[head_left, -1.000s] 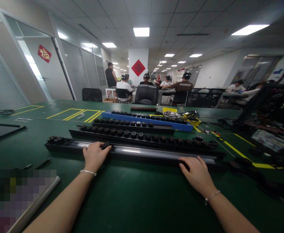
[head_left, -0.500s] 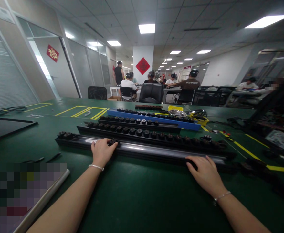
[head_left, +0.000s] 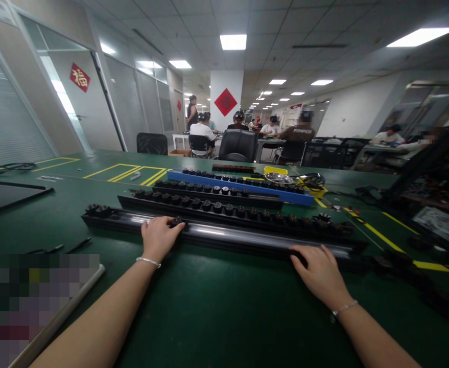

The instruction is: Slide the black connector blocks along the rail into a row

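Note:
A long black channel rail point(head_left: 224, 236) with a shiny inner surface lies across the green table in front of me. My left hand point(head_left: 159, 236) is closed on a small black knobbed part point(head_left: 176, 222) in the rail, left of its middle. Similar dark parts point(head_left: 98, 210) sit at the rail's left end. Toward the right end, my right hand point(head_left: 318, 271) grips the rail's near edge, the thumb on the near side and the fingers over the top; what lies under those fingers is hidden.
Behind lie another black rail point(head_left: 122, 202) full of dark parts, a shorter black rail point(head_left: 272, 198) and a blue rail point(head_left: 301, 196). A metal dish point(head_left: 278, 178) and cables point(head_left: 311, 181) lie farther back. A dark tray point(head_left: 17, 191) is left; a pixelated area covers the lower left.
The view has shifted slightly, moving the table items a little left in the picture. Both hands keep about the same places on the rail. A standing person in the background has turned.

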Available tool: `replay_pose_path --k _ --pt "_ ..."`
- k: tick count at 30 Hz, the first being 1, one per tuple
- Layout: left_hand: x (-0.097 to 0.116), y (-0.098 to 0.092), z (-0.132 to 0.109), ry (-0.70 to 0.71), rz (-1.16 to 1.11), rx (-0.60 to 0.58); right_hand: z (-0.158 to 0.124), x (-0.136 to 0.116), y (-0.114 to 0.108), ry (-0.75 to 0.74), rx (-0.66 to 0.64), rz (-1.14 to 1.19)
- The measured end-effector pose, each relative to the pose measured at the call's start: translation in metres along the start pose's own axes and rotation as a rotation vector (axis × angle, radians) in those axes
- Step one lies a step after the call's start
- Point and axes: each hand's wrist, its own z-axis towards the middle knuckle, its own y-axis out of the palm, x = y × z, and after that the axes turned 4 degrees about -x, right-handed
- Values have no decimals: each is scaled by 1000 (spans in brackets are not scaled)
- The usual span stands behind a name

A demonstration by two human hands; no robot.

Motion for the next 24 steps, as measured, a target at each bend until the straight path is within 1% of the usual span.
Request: replay_pose_path --k 8,17,24 --pt "1 2 0 11 3 -5 0 0 1 -7 15 11" --pt "-1 3 1 21 -1 4 0 -3 -2 13 -9 31" --pt "2 1 -1 28 5 -1 0 -3 -2 5 -16 27"
